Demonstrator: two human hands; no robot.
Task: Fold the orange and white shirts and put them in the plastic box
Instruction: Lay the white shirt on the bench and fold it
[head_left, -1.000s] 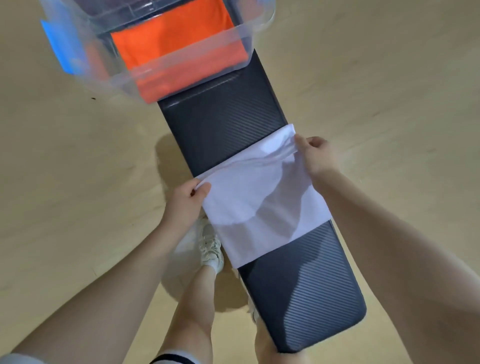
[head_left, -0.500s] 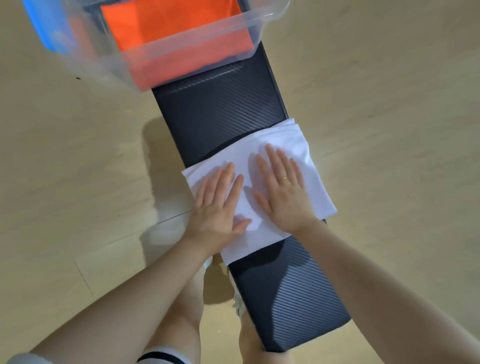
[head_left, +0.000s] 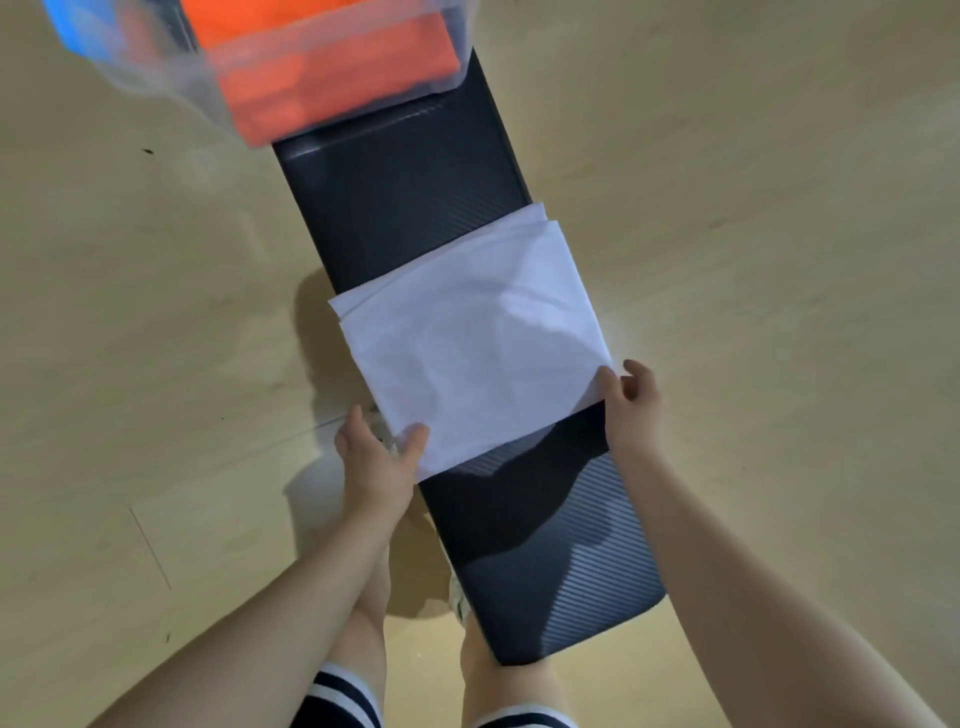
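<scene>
The white shirt (head_left: 472, 343) lies folded into a rectangle across the middle of the black bench (head_left: 405, 197). My left hand (head_left: 376, 457) pinches its near left corner, thumb on top. My right hand (head_left: 631, 410) grips its near right corner, thumb on the cloth and fingers at the edge. The near edge looks slightly lifted off the bench. The orange shirt (head_left: 322, 78) lies folded inside the clear plastic box (head_left: 171, 78) at the bench's far end.
The bench runs from the box towards my legs, with bare black surface (head_left: 550, 561) near me. A blue part (head_left: 67, 26) shows at the box's left. Wooden floor (head_left: 779, 208) surrounds the bench. My legs and shoes are below the bench's near left side.
Both hands were pressed flat on top of the white shirt; they have slid back to its near corners and taken hold of them. The view has shifted slightly.
</scene>
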